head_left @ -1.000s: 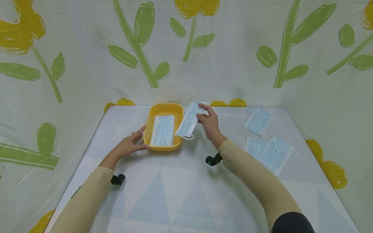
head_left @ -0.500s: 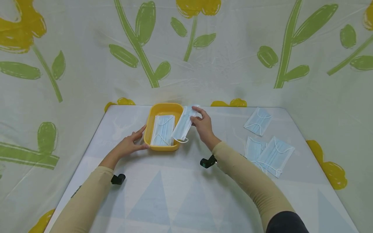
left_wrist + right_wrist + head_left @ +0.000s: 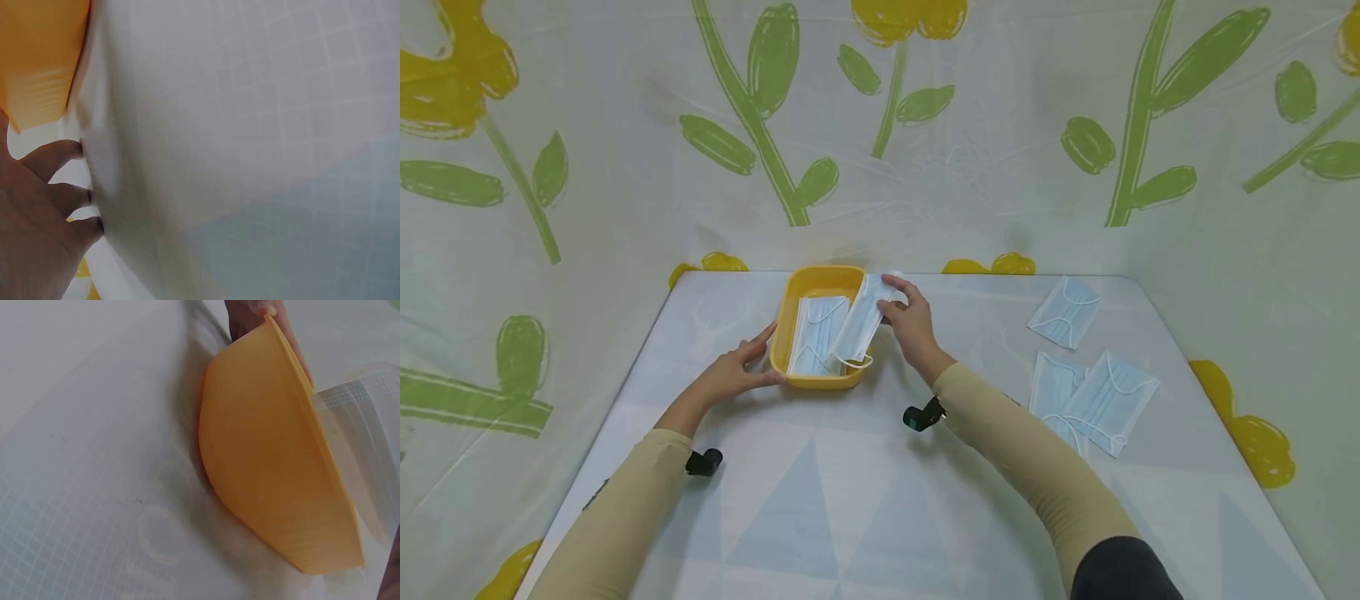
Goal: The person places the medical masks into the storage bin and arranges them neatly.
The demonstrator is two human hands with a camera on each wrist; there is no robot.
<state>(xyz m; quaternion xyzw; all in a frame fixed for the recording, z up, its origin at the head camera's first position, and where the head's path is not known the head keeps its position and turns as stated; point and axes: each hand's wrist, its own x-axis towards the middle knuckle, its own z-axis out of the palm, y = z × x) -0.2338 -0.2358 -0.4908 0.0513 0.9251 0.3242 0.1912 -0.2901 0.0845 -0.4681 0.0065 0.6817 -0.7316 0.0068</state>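
Note:
A yellow plastic box [image 3: 780, 333] stands near the table's far edge, with a pale blue face mask [image 3: 812, 333] lying inside. My left hand [image 3: 730, 377] rests against its left side, thumb at the near corner and index finger straight along the wall; other fingertips [image 3: 87, 225] reach the table in the left wrist view. Between thumb and fingers, my right hand [image 3: 912, 323] pinches another face mask [image 3: 857, 321] by its upper right edge. That mask slants over the box's right rim, its ear loop hanging at the lower end. From the right wrist, the mask [image 3: 362, 437] overlaps the rim.
Several loose face masks lie on the right of the table: one mask [image 3: 1065, 312] farther back, one mask [image 3: 1112, 402] partly covering another mask [image 3: 1052, 383]. A flower-printed curtain [image 3: 970, 192] hangs right behind the table [image 3: 880, 517].
My right hand has moved left with its mask, from beside the box to over its right part. My left hand and the box have stayed in place.

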